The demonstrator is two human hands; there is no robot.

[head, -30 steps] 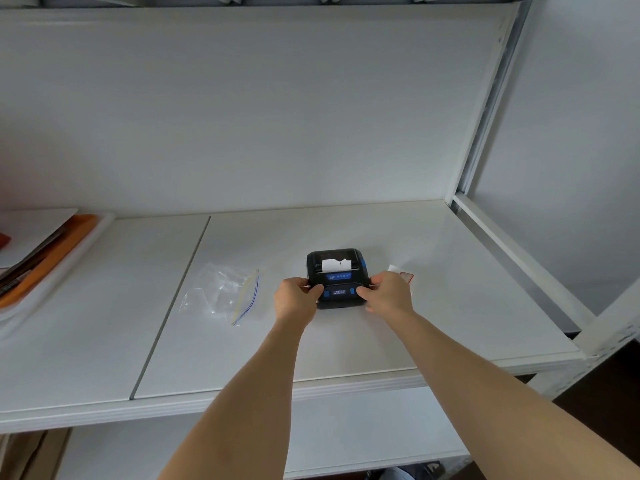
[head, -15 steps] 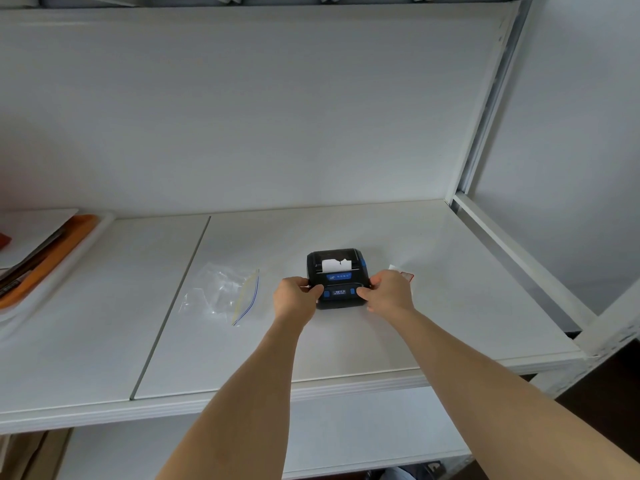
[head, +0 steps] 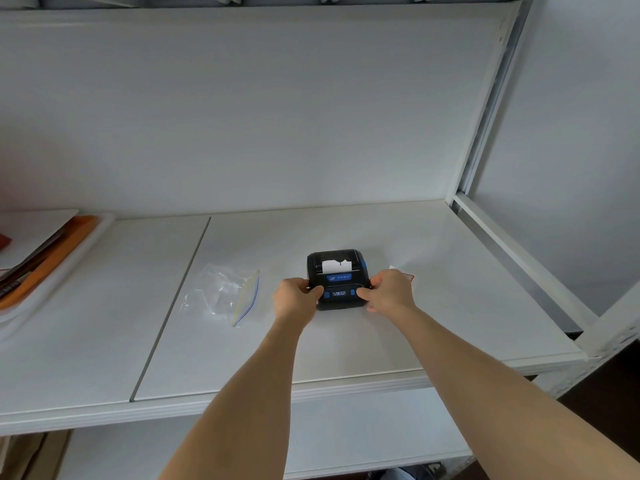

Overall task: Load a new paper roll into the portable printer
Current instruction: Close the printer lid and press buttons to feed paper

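Note:
A small black portable printer [head: 337,273] with blue buttons sits on the white shelf [head: 346,355], lid closed. A torn white paper end [head: 336,266] sticks out of its slot. My left hand [head: 295,301] grips the printer's left side, thumb on its front panel. My right hand [head: 391,293] grips the right side, thumb on the front panel too. Both hands rest at shelf level.
An empty clear zip bag [head: 225,295] lies left of the printer. A small white and red scrap [head: 403,273] peeks out behind my right hand. An orange and white tray stack [head: 45,261] sits at far left. A metal shelf frame [head: 519,258] borders the right.

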